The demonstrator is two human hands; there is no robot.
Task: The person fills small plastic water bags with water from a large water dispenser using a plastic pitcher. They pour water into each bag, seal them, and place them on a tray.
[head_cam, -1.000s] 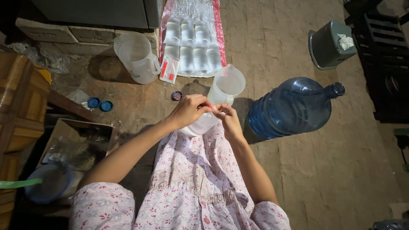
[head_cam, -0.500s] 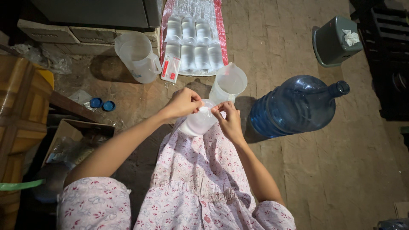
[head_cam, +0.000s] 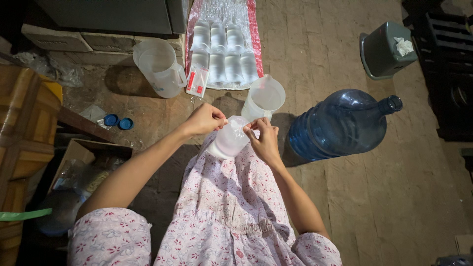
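Over a brick floor, a liquid-filled clear plastic bag is pinched at its mouth by left hand and right hand fingers; a slipped grip would likely spill it.

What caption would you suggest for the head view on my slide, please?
Both hands, left hand and right hand, pinch the top of a liquid-filled clear bag beside a blue water jug.

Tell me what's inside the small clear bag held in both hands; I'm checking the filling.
The clear bag holds a pale, whitish liquid. Left hand and right hand pinch its top, hiding the opening.
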